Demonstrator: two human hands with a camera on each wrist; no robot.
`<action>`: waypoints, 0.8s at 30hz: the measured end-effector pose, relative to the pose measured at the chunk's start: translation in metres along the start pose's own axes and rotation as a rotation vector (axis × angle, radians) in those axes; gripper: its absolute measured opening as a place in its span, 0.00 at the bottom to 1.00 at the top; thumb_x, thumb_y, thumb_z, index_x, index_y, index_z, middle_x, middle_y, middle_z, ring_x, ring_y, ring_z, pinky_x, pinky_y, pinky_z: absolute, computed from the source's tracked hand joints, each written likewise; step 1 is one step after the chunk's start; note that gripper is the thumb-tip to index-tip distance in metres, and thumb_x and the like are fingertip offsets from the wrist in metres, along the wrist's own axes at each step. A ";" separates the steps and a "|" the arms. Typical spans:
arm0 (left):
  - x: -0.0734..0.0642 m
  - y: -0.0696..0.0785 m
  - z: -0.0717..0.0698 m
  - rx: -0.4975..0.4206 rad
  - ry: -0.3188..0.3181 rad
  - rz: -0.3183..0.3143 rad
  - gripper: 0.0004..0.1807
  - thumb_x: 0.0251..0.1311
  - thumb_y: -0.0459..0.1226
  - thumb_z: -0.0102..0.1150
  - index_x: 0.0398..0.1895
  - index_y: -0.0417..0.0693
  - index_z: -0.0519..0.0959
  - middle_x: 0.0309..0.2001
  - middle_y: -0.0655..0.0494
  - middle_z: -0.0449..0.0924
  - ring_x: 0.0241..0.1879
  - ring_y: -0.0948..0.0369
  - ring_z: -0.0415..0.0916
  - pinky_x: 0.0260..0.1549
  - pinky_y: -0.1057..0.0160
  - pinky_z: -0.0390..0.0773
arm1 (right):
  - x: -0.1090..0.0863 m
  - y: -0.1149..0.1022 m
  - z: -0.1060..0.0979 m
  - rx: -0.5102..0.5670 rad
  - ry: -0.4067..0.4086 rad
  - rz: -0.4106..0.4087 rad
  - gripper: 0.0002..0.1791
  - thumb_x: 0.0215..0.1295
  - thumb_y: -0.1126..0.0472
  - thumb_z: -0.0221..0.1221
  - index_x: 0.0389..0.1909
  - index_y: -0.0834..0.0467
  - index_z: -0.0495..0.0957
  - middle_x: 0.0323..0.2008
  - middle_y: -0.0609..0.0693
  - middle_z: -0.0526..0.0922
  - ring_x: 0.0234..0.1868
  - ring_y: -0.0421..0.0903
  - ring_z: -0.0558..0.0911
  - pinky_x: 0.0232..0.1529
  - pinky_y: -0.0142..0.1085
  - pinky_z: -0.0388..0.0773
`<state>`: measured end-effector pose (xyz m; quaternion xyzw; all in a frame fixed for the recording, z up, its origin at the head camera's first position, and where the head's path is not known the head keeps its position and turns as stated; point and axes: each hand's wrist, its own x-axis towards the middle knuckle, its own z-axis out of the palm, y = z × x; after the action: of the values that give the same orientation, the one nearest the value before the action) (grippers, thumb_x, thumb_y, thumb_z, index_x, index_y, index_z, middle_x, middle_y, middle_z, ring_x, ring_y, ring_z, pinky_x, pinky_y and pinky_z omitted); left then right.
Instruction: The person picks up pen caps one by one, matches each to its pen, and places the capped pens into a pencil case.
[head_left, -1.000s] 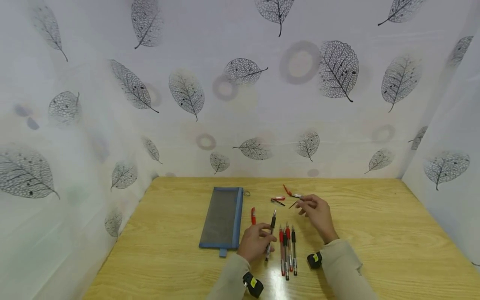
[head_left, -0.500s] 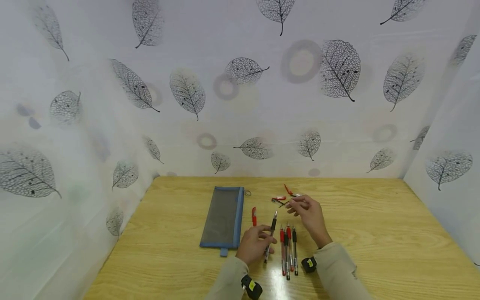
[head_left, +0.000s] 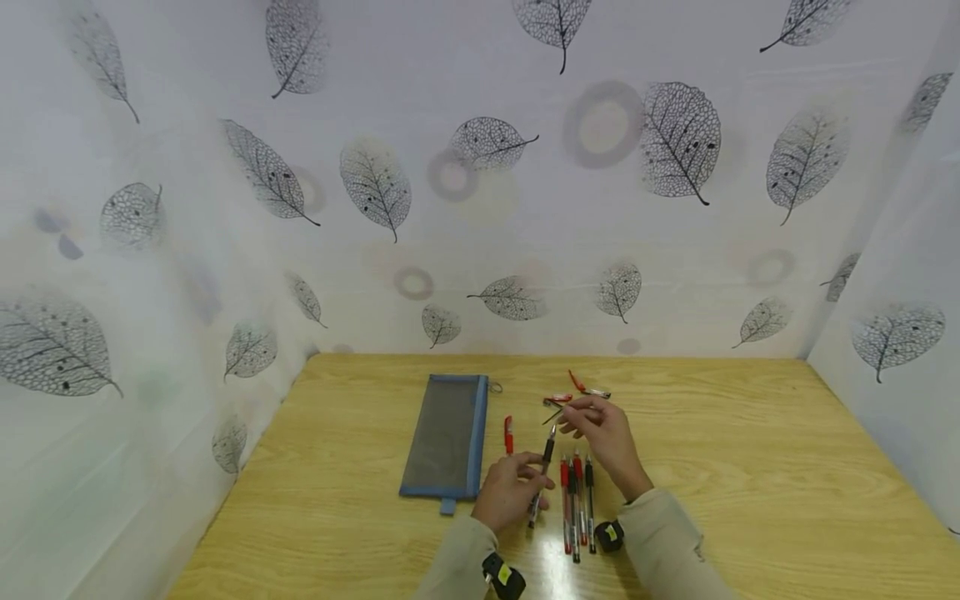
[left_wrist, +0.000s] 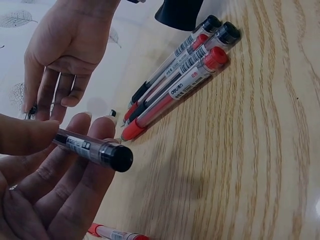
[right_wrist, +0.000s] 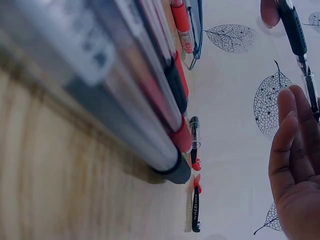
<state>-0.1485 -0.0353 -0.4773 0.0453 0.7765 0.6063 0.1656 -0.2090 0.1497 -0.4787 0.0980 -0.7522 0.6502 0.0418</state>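
Where barcodes run, "deli" on red pen (left_wrist: 177,97).

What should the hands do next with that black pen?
Probably bring the cap in the right hand onto the tip of the black pen. The left hand holds that pen uncapped, tip pointing away, and the right hand is close to it with a small dark cap.

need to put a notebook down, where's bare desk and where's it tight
Bare wood runs right of the right hand to the desk's right edge, and left of the pouch to the wall. It is crowded in the middle: the pen row, loose caps and the left hand holding a pen.
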 end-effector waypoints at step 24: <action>0.004 0.001 0.001 -0.289 0.003 0.023 0.15 0.67 0.28 0.53 0.53 0.26 0.75 0.32 0.51 0.81 0.20 0.64 0.74 0.23 0.65 0.79 | 0.001 -0.003 -0.001 -0.002 -0.160 -0.016 0.16 0.69 0.61 0.57 0.51 0.68 0.77 0.37 0.59 0.85 0.36 0.53 0.83 0.40 0.49 0.80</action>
<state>-0.1521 -0.0328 -0.4770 0.0290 0.6807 0.7139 0.1619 -0.2098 0.1502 -0.4757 0.1555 -0.7530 0.6392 -0.0133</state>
